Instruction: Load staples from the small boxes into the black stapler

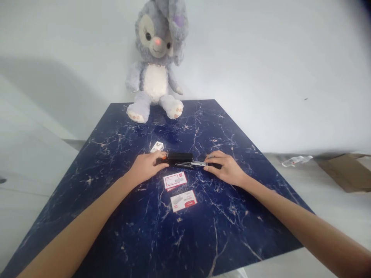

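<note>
A black stapler (180, 157) lies across the middle of the dark blue marbled table (145, 224). Its left end is pinched between the thumb and fingers of my left hand (147, 166). On the right, my right hand (226, 166) grips a dark end joined to a silvery metal strip (198, 163) that reaches to the black body. Just behind my left hand sits a small white box (157, 146). Two red-and-white cards lie nearer to me, one (175, 180) close below the stapler, the other (183, 201) a little further down.
A large grey plush rabbit (155, 81) sits at the table's far edge against the white wall. On the floor to the right are a clear plastic bottle (296, 160) and a brown cardboard piece (348, 172).
</note>
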A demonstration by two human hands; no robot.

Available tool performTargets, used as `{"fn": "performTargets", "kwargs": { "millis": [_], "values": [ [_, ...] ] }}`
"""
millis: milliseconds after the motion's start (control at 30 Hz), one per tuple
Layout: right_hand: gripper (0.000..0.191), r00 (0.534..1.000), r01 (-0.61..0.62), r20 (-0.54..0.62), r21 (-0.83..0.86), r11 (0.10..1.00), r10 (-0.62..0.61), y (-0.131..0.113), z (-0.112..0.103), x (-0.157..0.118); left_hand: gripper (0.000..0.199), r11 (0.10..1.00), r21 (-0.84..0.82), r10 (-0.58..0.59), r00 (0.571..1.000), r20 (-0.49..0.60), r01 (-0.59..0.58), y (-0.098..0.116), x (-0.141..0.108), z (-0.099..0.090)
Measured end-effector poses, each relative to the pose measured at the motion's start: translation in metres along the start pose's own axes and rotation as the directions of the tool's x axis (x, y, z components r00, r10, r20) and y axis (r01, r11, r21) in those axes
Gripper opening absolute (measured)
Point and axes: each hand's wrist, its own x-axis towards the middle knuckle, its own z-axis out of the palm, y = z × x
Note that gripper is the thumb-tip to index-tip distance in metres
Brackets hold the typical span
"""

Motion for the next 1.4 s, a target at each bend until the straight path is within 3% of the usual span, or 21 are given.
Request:
{"fn": "performTargets", "kwargs": {
  "millis": [67,200,300,367,500,667,800,1200,1333,1400],
  "values": [
    [0.018,0.999,-0.041,0.003,0.02,0.999,0.041,0.004,-0.003,-0.004,0.04,1.0,0.025,-0.002,1.0,-0.007,0.003,0.002,0.0,-0.001],
    [0.027,0.951,-0.285,-0.089,0.108,0.952,0.295,0.002,-0.004,0.002,0.045,0.997,0.074,-0.032,0.999,0.011,0.031,0.012,-0.001,-0.005],
    [0.026,0.931,-0.342,-0.097,0.101,0.934,0.351,-0.007,-0.003,0.009,0.046,0.996,0.052,-0.07,0.997,0.011,0.069,0.019,-0.009,-0.007],
    [0.021,0.942,-0.32,-0.069,0.127,0.939,0.33,-0.013,-0.003,0.011,0.046,0.996,0.004,-0.093,0.996,0.017,0.092,0.022,-0.018,-0.007],
    [0.027,0.964,-0.253,-0.053,0.131,0.958,0.262,-0.016,-0.003,0.009,0.042,0.989,-0.061,-0.135,0.991,0.017,0.136,0.024,-0.032,-0.006],
    [0.028,0.996,-0.084,0.011,-0.018,0.996,0.084,-0.016,-0.004,0.006,0.043,0.988,-0.063,-0.14,0.99,0.031,0.142,0.019,-0.029,-0.005],
    [0.03,0.992,0.057,0.12,-0.076,0.995,-0.048,-0.019,0.002,0.006,0.041,0.989,-0.077,-0.127,0.991,0.032,0.129,0.017,-0.027,-0.006],
    [0.03,0.989,0.113,0.1,-0.024,0.993,-0.11,-0.02,0.02,-0.001,0.042,0.994,-0.04,-0.098,0.995,0.02,0.099,0.021,-0.027,-0.006],
    [0.03,0.991,0.109,0.085,-0.071,0.991,-0.103,-0.022,0.022,-0.002,0.043,0.997,-0.025,-0.079,0.997,0.0,0.079,0.023,-0.028,-0.005],
    [0.03,0.99,0.124,0.084,-0.143,0.982,-0.113,-0.025,0.021,-0.003,0.037,1.0,-0.017,-0.022,0.998,-0.062,0.021,0.025,-0.028,-0.006]
  ]
}}
